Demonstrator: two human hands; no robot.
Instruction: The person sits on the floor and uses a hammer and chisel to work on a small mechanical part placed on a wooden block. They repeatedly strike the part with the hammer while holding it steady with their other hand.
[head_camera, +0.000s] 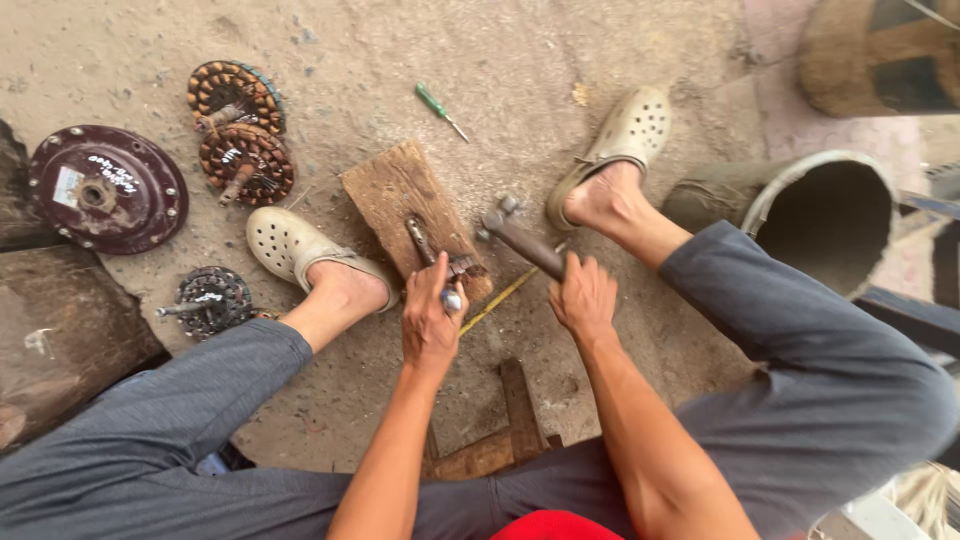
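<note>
My left hand (430, 318) grips a small metal punch or chisel (450, 298) and holds it against a small wound part (462, 266) on a worn wooden block (395, 195). A rusty metal rod (418, 238) lies on the same block. In my right hand (583, 295) is a hammer (515, 235), its head raised just to the right of the block. My feet in pale perforated clogs (285, 243) rest on either side of the block.
Three copper-wound motor stators (245, 162) and a dark red round motor cover (105, 187) lie on the dusty ground at left. A green screwdriver (440, 110) lies beyond the block. An overturned bucket (820, 215) lies at right. A wooden stool frame (515, 420) is under me.
</note>
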